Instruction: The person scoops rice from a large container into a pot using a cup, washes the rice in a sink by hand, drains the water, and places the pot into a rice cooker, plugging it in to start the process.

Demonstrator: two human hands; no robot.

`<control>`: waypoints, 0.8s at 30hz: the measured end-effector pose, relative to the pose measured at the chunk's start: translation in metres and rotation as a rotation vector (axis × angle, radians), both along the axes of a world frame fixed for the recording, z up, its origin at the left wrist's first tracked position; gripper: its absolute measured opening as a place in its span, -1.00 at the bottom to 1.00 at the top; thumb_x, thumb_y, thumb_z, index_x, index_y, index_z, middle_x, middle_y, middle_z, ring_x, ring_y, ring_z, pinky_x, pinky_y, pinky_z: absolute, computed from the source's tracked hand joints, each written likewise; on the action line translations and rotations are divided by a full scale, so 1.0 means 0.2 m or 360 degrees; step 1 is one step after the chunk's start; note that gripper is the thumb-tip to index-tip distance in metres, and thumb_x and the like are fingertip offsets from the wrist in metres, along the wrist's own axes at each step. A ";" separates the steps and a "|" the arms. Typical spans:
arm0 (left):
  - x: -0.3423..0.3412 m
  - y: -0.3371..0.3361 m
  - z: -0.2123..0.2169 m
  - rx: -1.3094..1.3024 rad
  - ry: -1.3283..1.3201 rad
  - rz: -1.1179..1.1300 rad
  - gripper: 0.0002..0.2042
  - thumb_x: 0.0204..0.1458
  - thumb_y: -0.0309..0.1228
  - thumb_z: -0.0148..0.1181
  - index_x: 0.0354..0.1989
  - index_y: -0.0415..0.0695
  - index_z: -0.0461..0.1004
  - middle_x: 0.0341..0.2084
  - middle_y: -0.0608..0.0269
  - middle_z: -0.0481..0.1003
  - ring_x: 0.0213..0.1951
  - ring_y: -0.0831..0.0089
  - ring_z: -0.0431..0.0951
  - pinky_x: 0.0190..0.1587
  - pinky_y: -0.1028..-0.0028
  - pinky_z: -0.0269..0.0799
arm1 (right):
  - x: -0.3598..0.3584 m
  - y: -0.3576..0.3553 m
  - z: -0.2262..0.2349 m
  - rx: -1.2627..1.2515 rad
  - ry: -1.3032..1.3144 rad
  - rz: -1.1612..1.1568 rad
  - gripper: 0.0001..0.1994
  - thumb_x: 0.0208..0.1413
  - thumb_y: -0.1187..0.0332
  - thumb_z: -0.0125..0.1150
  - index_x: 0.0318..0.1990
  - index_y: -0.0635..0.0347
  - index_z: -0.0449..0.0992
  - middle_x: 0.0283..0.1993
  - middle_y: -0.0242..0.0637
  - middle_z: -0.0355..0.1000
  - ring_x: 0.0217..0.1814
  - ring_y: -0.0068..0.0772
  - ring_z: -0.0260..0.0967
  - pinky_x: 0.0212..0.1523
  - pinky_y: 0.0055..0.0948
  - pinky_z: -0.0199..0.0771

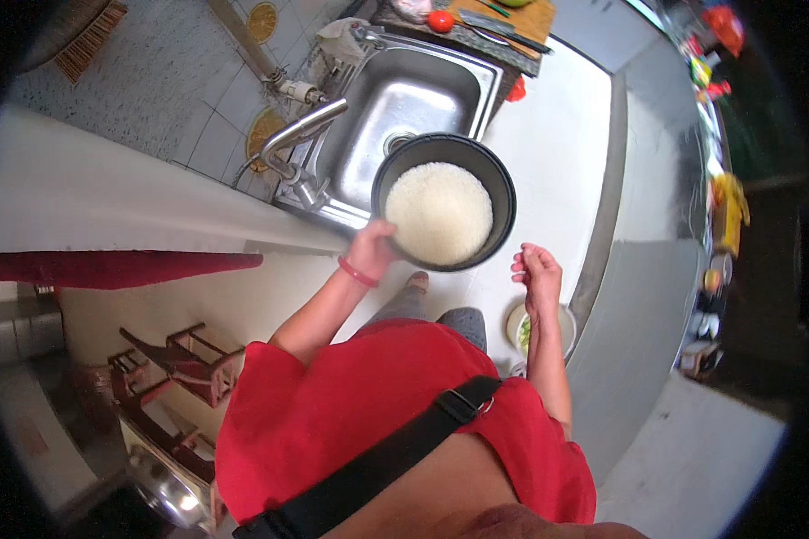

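Observation:
My left hand (371, 249) grips the near rim of a black round pot (499, 184) and holds it in the air in front of a steel sink (404, 90). White rice (439, 212) fills the bottom of the pot. My right hand (537, 274) hangs free to the right of the pot, fingers loosely curled, holding nothing. A red band circles my left wrist.
A steel tap (301, 130) arches over the sink's left side. A cutting board (521, 18) with a knife and a tomato (440, 21) lies behind the sink. A white bowl (520, 328) with greens sits below my right hand. Red stools (184, 359) stand at lower left.

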State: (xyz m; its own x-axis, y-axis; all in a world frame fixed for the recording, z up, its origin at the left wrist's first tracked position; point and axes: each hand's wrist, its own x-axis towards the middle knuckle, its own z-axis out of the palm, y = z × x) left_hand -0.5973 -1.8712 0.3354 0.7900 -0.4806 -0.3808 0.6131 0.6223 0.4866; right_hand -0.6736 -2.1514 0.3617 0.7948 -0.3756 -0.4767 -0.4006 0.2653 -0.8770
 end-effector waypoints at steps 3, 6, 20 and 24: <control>0.20 -0.07 0.01 0.0071 0.0135 0.0215 -0.46 -0.20 -0.31 -0.06 0.01 -0.37 0.21 -0.03 -0.06 0.31 0.02 0.05 0.30 0.07 0.02 0.16 | 0.40 -0.15 0.06 -0.0072 -0.0069 0.0150 -0.82 0.05 0.36 0.06 -0.26 0.30 0.42 -0.47 -0.32 0.38 -0.54 -0.58 0.30 -0.55 -0.62 0.33; 0.38 -0.18 0.02 0.0065 0.0246 0.0432 -0.43 -0.22 -0.27 -0.04 0.06 -0.23 0.19 0.04 -0.05 0.23 0.08 -0.03 0.20 0.03 -0.26 -0.04 | 0.83 -0.23 0.09 -0.0119 -0.0170 0.0378 -0.82 0.04 0.38 0.07 -0.27 0.34 0.42 -0.49 -0.33 0.37 -0.56 -0.60 0.28 -0.58 -0.63 0.30; 0.90 -0.58 -0.19 -0.0005 0.0460 0.1413 -0.43 -0.27 -0.26 0.07 0.04 0.00 0.14 0.12 0.05 0.07 0.11 -0.12 0.09 0.00 -0.32 -0.14 | 2.42 0.55 0.23 -0.1539 -0.1402 0.1833 -0.64 -0.11 0.12 0.17 -0.25 0.23 0.48 -0.37 -0.06 0.45 -0.28 -0.04 0.41 -0.26 -0.21 0.38; 0.99 -0.58 -0.33 -0.0012 0.0447 0.1479 -0.43 -0.30 -0.24 0.08 0.02 0.01 0.18 0.11 0.05 0.10 0.07 -0.15 0.13 -0.02 -0.25 -0.02 | 2.47 0.69 0.22 -0.1867 -0.1579 0.1979 -0.72 -0.03 0.18 0.09 -0.31 0.21 0.48 -0.38 -0.08 0.44 -0.27 -0.02 0.40 -0.26 -0.15 0.37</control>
